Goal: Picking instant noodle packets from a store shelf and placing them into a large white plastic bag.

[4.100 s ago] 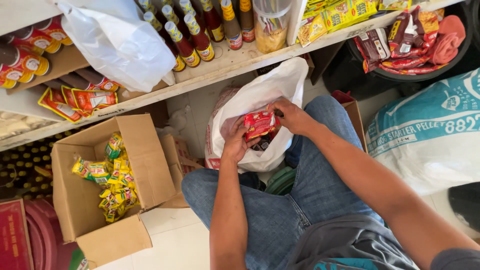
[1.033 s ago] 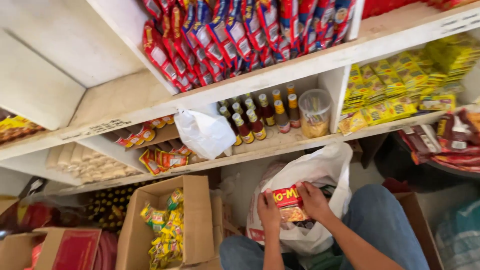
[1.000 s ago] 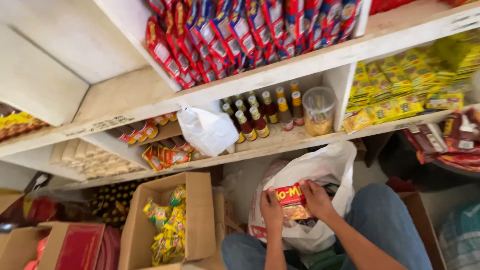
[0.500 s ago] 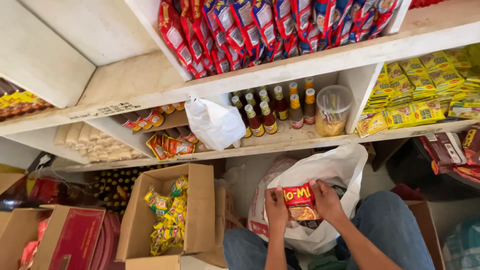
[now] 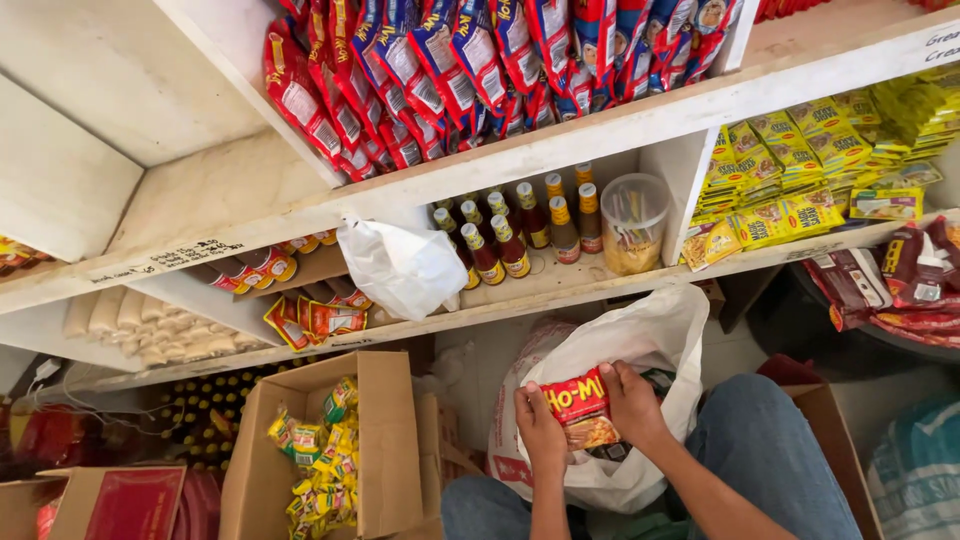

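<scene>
Noodle packet, red with a picture of noodles on its lower part, sits between both hands over the mouth of the white plastic bag, its long axis running up and down with the top tipped slightly left. The left hand covers its left edge and the right hand its right, each grip pinching the packet; further packets inside the bag are barely visible. Left of the bag, an open cardboard box holds yellow sachets, cut off by the bottom edge.
</scene>
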